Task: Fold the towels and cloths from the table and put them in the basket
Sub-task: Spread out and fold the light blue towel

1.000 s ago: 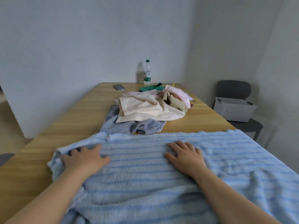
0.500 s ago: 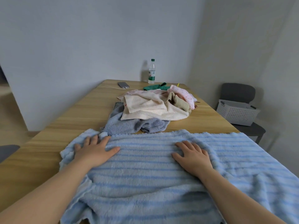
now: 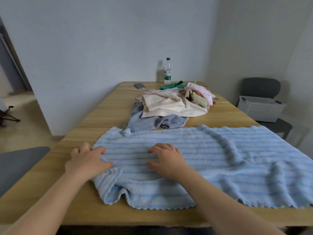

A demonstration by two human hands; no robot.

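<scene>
A large light-blue striped towel (image 3: pixel 211 155) lies spread across the near part of the wooden table (image 3: pixel 101 116). My left hand (image 3: pixel 86 160) grips its left edge, with the fabric bunched under the thumb. My right hand (image 3: pixel 166 160) sits on the towel's middle, fingers bent and tips dug into the pile. Behind the towel is a heap of cloths (image 3: pixel 169 106): cream, pink and tan pieces on top of a grey-blue towel (image 3: pixel 152 122). The white slotted basket (image 3: pixel 261 108) stands on a grey chair at the right.
A water bottle (image 3: pixel 167 71), a phone (image 3: pixel 139 86) on a cable and a green cloth (image 3: pixel 172 85) are at the table's far end. The towel's right part hangs past the table's right edge. A grey chair seat (image 3: pixel 17 167) is at my left.
Both hands slid back towards me and left over the towel, and their flat fingers curled. The towel's left edge is now bunched under my left hand. The camera turned left.
</scene>
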